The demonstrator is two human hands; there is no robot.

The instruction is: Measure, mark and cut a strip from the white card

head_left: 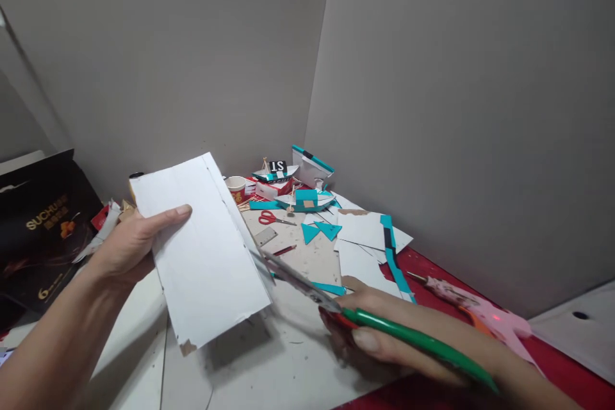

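My left hand (139, 237) grips a white cardboard piece (206, 250) by its left side, thumb on top and fingers beneath. The piece is held up over the work surface, tilted, with brown torn spots at its lower corner. My right hand (379, 327) holds large green-handled scissors (317, 291), partly blurred. Their blades point left and reach the right edge of the cardboard; whether they bite into it cannot be made out.
Small red scissors (268, 218), a ruler (266, 236), teal triangles (310, 232) and a teal paper boat (305, 202) lie behind. White cardboard (362, 230) and a pink glue gun (494, 320) are on the right. A black box (43, 224) stands left; grey panels rise behind.
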